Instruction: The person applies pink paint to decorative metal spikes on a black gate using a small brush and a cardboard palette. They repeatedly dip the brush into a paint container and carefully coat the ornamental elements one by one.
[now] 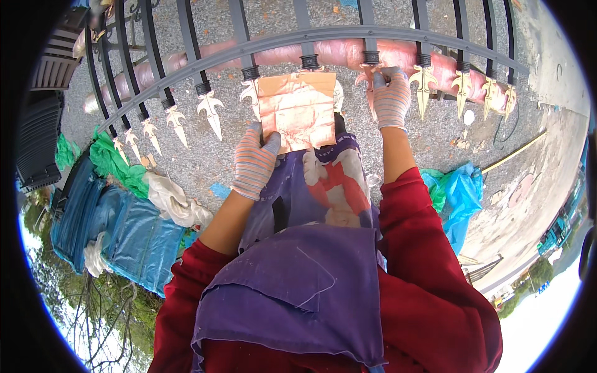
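Left hand (256, 160), in a striped glove, pinches the near left corner of a cardboard sheet (297, 115), thumb laid on top. Over on the right, the gloved right hand (393, 102) has its fingers bunched at the edge of a reddish spearhead finial (369, 87); whether they grip it or only touch it, I can't tell. Looks like the step in hand is work on that one finial, the sheet held at the ready. Next move, I'd judge, calls for a steady left hand and the sheet brought over without knocking the points.

And the sheet itself: coppery, shiny, creased across its face, lying between the hands and partly covering the finials beyond. The reddish finial hangs under its black collar (371, 58), tip toward the near side, while its neighbour to the right (423, 90) shows gold. Farther out runs the dark curved crossbar (339, 32), with a pink wrapped roll (336, 51) beneath the bars. Blue sheeting (143, 233) sits near left, blue plastic (463, 193) near right.
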Demonstrator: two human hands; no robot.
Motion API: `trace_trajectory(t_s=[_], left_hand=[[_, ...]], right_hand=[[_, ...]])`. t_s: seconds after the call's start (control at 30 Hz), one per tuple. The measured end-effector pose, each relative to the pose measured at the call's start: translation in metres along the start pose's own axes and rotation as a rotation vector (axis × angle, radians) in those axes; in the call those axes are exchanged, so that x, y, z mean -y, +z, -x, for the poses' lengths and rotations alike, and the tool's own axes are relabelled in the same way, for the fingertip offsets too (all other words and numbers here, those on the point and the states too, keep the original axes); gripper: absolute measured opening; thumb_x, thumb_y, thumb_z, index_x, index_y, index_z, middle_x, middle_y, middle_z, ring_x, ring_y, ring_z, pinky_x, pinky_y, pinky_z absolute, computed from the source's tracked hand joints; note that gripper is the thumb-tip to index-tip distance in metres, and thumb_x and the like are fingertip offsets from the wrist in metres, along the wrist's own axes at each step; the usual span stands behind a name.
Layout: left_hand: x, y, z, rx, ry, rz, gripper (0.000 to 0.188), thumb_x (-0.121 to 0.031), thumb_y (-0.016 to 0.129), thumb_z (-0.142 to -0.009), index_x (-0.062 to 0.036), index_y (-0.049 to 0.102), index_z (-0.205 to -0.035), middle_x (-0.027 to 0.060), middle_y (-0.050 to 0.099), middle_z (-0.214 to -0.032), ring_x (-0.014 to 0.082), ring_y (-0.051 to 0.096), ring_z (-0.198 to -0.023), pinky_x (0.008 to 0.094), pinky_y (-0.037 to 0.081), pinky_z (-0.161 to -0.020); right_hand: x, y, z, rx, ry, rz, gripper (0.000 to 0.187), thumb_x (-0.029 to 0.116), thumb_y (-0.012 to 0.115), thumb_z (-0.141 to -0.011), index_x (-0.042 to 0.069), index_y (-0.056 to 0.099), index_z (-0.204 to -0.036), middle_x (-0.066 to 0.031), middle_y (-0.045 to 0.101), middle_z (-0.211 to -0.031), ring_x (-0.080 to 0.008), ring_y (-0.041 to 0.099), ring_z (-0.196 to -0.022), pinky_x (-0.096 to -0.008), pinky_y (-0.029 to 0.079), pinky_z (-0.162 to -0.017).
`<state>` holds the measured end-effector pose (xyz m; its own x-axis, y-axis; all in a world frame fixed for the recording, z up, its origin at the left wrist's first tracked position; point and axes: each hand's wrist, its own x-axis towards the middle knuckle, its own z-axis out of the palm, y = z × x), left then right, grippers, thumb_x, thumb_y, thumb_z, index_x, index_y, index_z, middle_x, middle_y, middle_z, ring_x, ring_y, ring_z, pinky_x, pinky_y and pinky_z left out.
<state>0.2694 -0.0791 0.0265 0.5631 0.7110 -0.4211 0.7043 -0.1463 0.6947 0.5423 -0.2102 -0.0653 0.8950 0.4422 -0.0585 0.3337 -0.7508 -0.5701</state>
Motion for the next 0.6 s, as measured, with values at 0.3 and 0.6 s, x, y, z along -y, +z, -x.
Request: trace_trajectory(t_s=[0.3,0.6], left_hand=[[0.006,0.012,-0.005,-0.043,0.178,-0.227,0.024,-0.017,0.068,-0.084,0.0019,0.055,-0.090,0.0156,0.056,-0.065,0.0309,0.055,-0.056,0.0386,0.046,-0.055],[-0.004,0.015,-0.014,-0.015,0.052,-0.117,0.026,-0.017,0.069,-0.084,0.0032,0.056,-0.092,0.0181,0.059,-0.074,0.0314,0.058,-0.066,0.0414,0.047,-0.062]], right_hand=[[0.010,0.003,0.045,0.257,0.052,-0.094,0.019,0.018,0.073,-0.081,0.004,0.064,-0.090,-0.0184,0.066,-0.079,-0.0345,0.063,-0.074,-0.0404,0.050,-0.069],[-0.034,-0.043,0.027,0.014,0.252,-0.373,0.019,0.013,0.072,-0.081,0.003,0.065,-0.095,-0.0122,0.062,-0.078,-0.0241,0.057,-0.066,-0.0369,0.048,-0.065]])
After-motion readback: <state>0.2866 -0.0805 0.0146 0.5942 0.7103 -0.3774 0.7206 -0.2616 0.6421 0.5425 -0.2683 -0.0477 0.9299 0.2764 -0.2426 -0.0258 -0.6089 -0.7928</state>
